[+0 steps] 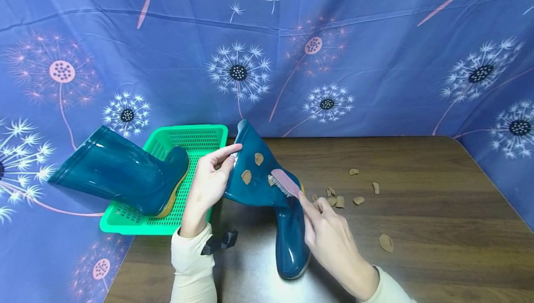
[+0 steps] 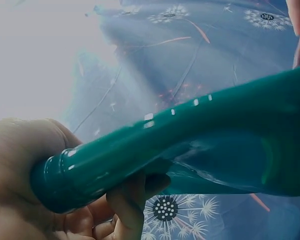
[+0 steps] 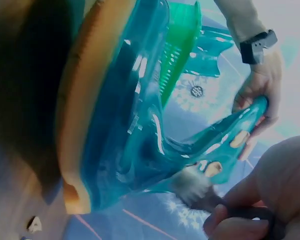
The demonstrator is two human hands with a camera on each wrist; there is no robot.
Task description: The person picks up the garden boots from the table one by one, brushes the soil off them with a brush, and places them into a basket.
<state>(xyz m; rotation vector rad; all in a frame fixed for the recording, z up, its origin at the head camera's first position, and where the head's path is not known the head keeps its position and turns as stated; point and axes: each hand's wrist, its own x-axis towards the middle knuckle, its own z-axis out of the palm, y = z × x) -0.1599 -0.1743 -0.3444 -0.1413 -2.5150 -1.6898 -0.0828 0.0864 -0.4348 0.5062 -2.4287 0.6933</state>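
Note:
A teal rubber boot (image 1: 292,243) stands on the table, its shaft bent over to the left. My left hand (image 1: 210,178) grips the rim of the shaft, fingers inside or under it as the left wrist view shows. My right hand (image 1: 331,236) holds a pink scrubbing brush (image 1: 285,182) by its handle. The brush's pale bristles (image 3: 189,185) lie against the shaft, right at a brown flake. Two other tan, mud-like flakes (image 1: 246,177) stick to the shaft nearer the rim. In the right wrist view the yellow-brown sole (image 3: 85,115) faces the table.
A green perforated basket (image 1: 187,131) stands at the left with another teal boot (image 1: 121,168) lying on its side in it, shaft over the edge. Several loose tan flakes (image 1: 385,243) are scattered on the wooden table (image 1: 438,210) right of the boot. A blue dandelion-print cloth (image 1: 367,62) hangs behind.

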